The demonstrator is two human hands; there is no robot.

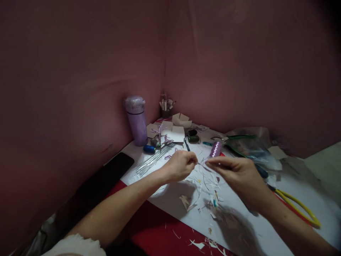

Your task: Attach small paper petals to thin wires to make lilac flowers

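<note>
My left hand point(183, 165) is closed in a pinch above the white sheet point(282, 199). Facing it, my right hand point(239, 174) holds its thumb and fingers pressed together. A thin purplish strand point(201, 164) spans the small gap between the fingertips; its exact kind is too fine to make out. Just behind my right fingertips stands a spool of shiny purple thread point(215, 149), tilted. Purple wrapped sprigs point(167, 139) lie beyond my left hand, beside a bundle of thin wires point(153, 161).
A purple bottle point(137, 124) stands at the left near a blue thread spool point(149, 149) and a black phone point(119, 165). Yellow-handled scissors point(298, 204) and plastic bags point(255, 145) lie at the right. Paper scraps point(184, 202) litter the front; pink walls enclose the back.
</note>
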